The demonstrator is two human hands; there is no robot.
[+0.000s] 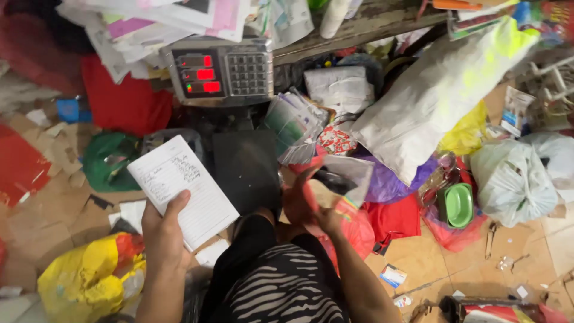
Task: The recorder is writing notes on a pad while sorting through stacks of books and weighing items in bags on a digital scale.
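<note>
Item, my left hand (160,230): fingers closed round the lower edge of a lined notepad (182,190), thumb pressed across its face. The pad is held up and tilted, just below and left of the weighing scale (222,69), my landmark for all that follows.

Item, my right hand (306,200): blurred, below and right of the scale, fingers curled on a floppy clear plastic bag (347,176) that shows red and dark contents. How firm the pinch is, I cannot tell.

Item, black platform (246,170): directly below the scale's display, bare on top, between my two hands.

Item, my lap: striped black-and-white cloth (281,287), straight below the scale at the bottom of view.

Item, large white sack (439,96) with yellow patches: right of the scale, leaning over purple and red plastic.

Item, green bowl (459,204): far right and below the scale, in a red bag.

Item, green bag (107,161): left of and below the scale, on flattened cardboard. Yellow bag (89,278): lower still, at the left corner.

Item, stacked papers (161,24): above the scale, overhanging it.

Risks, as I judge them: the plastic bag is limp and held one-handed, so it may slip or spill into the clutter. The notepad, gripped at one edge only, could drop if my thumb eases. The overhanging papers could slide onto the scale's keypad.
</note>
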